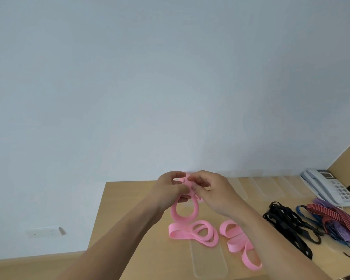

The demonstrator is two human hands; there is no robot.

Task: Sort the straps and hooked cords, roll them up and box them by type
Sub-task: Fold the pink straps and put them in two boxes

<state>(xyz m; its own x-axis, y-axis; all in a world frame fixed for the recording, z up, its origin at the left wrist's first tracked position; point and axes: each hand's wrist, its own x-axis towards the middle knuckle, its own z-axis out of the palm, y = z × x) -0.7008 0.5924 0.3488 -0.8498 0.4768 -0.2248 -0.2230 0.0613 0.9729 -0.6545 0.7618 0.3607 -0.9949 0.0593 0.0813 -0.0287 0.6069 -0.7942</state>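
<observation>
1. The pink strap (pixel 183 209) is held up at the middle of the view, its upper end pinched between the left hand (pixel 171 187) and the right hand (pixel 209 190), a loop hanging below; rolling looks barely begun.
2. More pink straps (pixel 198 234) lie loose on the surface (pixel 129 199) at 6 o'clock of it, across a clear flat box (pixel 208 263).
3. At 4 o'clock, black hooked cords (pixel 287 223) and the red, blue and purple hooked cords (pixel 335 221) sit in unrolled heaps.
4. Clear boxes (pixel 271 182) at 2 o'clock look unfilled; nearly everything remains.
</observation>
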